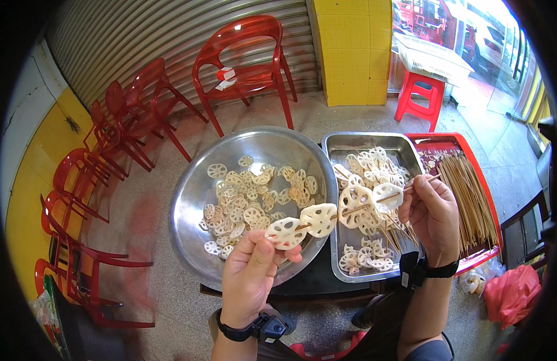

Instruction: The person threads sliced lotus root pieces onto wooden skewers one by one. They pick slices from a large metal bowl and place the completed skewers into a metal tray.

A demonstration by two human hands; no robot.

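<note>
A bamboo skewer [361, 208] with several lotus root slices [321, 220] threaded along it spans my two hands. My left hand [256, 266] pinches the end slice between thumb and fingers, above the near rim of a steel basin [269, 144]. Loose lotus root slices [242, 198] lie in that basin. At the skewer's other end, my right hand [430, 207] grips the bare stick between thumb and index finger. Below it stands a rectangular steel tray [350, 275], where skewered lotus root slices [371, 257] lie in piles.
Right of the steel tray, a red tray [495, 216] carries a bundle of bamboo skewers [468, 203]. Red plastic chairs [247, 81] line the left and back. A red stool [420, 97] bears a white plastic basket [434, 56]. A red plastic bag [513, 293] sits at the lower right.
</note>
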